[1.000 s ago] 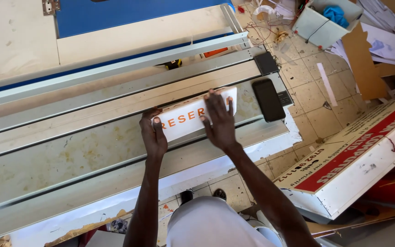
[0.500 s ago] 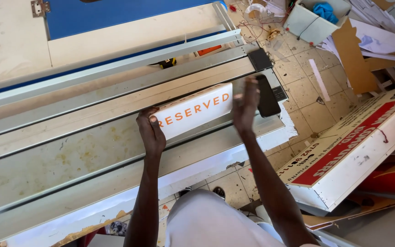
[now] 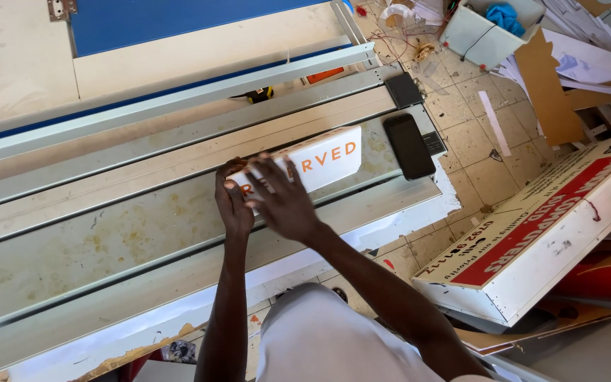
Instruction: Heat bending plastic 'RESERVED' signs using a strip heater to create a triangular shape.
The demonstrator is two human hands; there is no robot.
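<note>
Both hands are on a white rectangular sign [image 3: 319, 164] with orange lettering that lies flat on the pale, stained worktop [image 3: 107, 240], between two of the long metal rails running across it. The left hand [image 3: 233, 205] is at the sign's near left end, its fingers curled over that edge in a loose grasp, thumb side toward the wrist. The right hand [image 3: 284, 198] lies over the left part of the sign with its fingers spread wide and flat, palm down, pressing on the face rather than gripping it (the hand looks slightly blurred, so the exact contact of each fingertip cannot be told). The two hands are just beside each other, nearly touching, and together they hide the first letters of the sign; the right half of the sign is uncovered.

Just beside the sign's right end a black phone [image 3: 409, 146] lies on the worktop, and a smaller dark block [image 3: 403, 90] sits farther up along the same end. To the right, on the tiled floor [image 3: 461, 134], a large white and red box-shaped signboard [image 3: 532, 240] lies tilted, with scraps of cardboard and paper near it.
</note>
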